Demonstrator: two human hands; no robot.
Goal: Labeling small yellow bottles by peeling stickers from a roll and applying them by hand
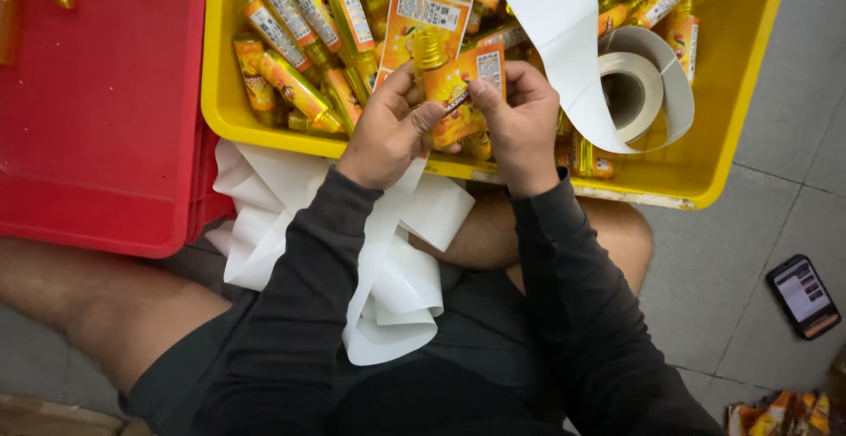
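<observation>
- Yellow plastic is filling the view ahead of both hands: a yellow crate point(749, 84) is sitting just beyond the knuckles, and many small orange-labelled bottles point(291, 40) are lying in it, so a good share of the labelling looks done.
- Judging from what is showing, more is left: a roll of white backing tape point(630, 92) is lying in the crate to the right of the right hand, with a sheet of orange labels point(432, 4) hanging just above the fingers.
- A long tail of spent white backing paper point(388, 286) is trailing down below the wrists onto the lap, which points to many labels already peeled off.
- The small bottle point(441, 75) in hand is being held over the crate's near rim, between the two hands, with its yellow cap pointing away; an orange label is lying partly around it.
- The left hand point(392, 128) is gripping the bottle from the left, thumb pressing on the label's edge.
- The right hand point(520, 123) is pinching the label's other side, fingers curling inward and the wrist bending down.
- A red crate point(97, 136) is sitting well to the left of the left hand, and a phone point(802, 295) is lying on the floor far right of the right forearm.
</observation>
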